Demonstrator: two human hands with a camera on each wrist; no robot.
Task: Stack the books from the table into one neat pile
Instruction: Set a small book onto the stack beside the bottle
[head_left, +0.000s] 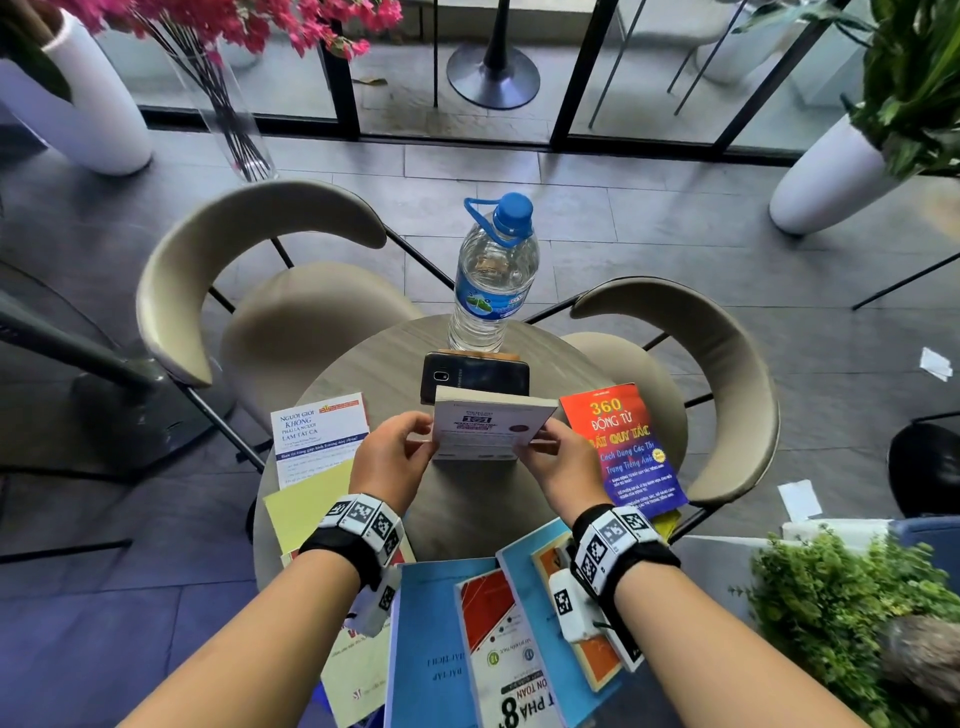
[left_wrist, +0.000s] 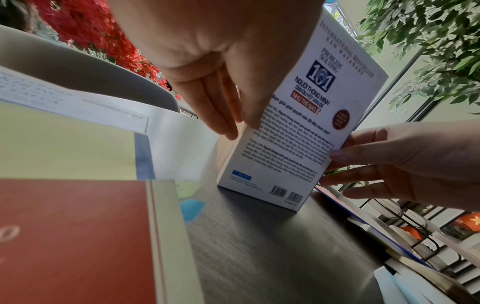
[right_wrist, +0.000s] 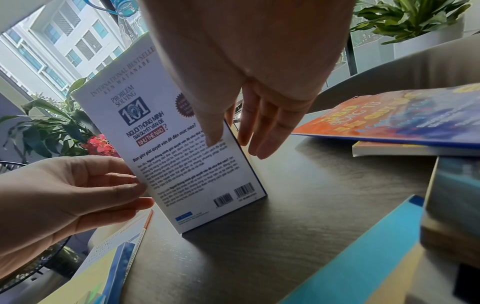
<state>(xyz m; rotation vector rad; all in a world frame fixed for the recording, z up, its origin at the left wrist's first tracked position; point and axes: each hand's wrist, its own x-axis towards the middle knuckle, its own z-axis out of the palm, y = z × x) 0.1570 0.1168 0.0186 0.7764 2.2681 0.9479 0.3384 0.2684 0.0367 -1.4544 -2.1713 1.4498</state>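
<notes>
While both hands (head_left: 392, 454) (head_left: 553, 460) pinch the white book's (head_left: 485, 428) side edges, it stands upright mid-table (head_left: 363, 364), bottom edge down
</notes>
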